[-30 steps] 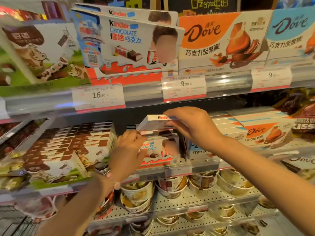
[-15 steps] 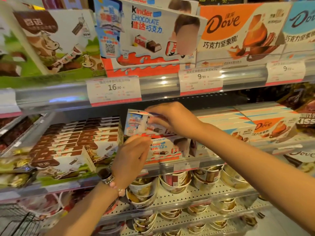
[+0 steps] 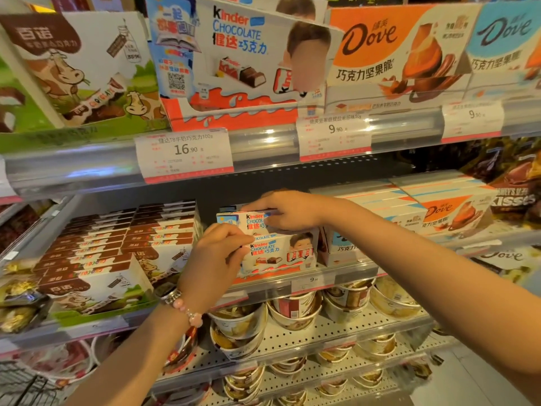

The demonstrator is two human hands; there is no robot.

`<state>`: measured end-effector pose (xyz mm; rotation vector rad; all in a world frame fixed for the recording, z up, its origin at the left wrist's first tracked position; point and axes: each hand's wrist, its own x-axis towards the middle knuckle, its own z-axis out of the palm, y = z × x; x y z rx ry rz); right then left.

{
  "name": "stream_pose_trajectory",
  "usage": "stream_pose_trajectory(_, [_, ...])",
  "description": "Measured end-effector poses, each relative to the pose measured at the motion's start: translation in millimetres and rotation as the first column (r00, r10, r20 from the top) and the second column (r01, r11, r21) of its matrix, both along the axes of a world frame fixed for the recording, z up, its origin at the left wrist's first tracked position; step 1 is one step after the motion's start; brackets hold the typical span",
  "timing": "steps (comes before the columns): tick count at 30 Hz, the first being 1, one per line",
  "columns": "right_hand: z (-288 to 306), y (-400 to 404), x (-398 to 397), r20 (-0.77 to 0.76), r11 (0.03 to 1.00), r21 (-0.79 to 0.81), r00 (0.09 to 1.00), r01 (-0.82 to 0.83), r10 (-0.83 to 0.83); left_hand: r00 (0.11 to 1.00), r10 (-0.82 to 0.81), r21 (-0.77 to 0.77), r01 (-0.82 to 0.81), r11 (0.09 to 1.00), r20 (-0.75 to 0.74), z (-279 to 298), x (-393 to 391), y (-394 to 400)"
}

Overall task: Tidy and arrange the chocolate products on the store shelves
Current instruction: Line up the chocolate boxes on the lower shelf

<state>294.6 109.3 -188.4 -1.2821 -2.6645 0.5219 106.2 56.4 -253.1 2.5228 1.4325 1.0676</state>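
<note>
On the middle shelf (image 3: pixel 345 269), the right hand (image 3: pixel 288 210) pinched the top edge of a Kinder box (image 3: pixel 254 222), its fingers curled over the white carton with blue and red lettering. That box stood upright behind and slightly above the front Kinder box (image 3: pixel 281 253), which showed chocolate bars, a child's picture and an orange wave along its base. The left hand (image 3: pixel 215 259), wearing a beaded bracelet (image 3: pixel 187 310), curled its fingers round the left end of the front box. Brown-and-white cow-print boxes (image 3: pixel 123 253) lay stacked to the left, orange Dove boxes (image 3: pixel 448 212) to the right, paper cups (image 3: pixel 295 313) on the shelf below
</note>
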Motion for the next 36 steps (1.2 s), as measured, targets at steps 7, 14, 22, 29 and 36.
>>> stream_pose_trajectory(7, [5.3,5.0,17.8,-0.038,0.997,-0.050,0.997,0.058,-0.060,1.000,-0.023,0.041,0.023,0.999,0.011,1.9,0.5,5.0])
stream_pose_trajectory(14, [9.8,11.0,28.3,-0.047,0.986,-0.157,0.997,0.057,-0.065,1.000,-0.030,0.025,0.030,0.999,-0.003,3.8,0.0,5.6])
stream_pose_trajectory(22, [-4.8,16.4,27.5,-0.060,0.996,-0.080,0.998,0.033,-0.038,1.000,0.001,-0.019,-0.001,1.000,0.004,2.8,1.8,7.5])
stream_pose_trajectory(29, [-21.3,5.2,29.9,-0.057,0.994,0.062,0.994,0.095,-0.091,0.998,0.046,-0.064,-0.049,0.997,-0.039,2.5,8.2,6.3])
stream_pose_trajectory(36, [-9.1,-11.2,56.4,-0.198,0.984,0.153,0.978,0.095,-0.064,0.980,0.144,-0.092,-0.157,0.983,-0.138,12.0,27.7,2.0])
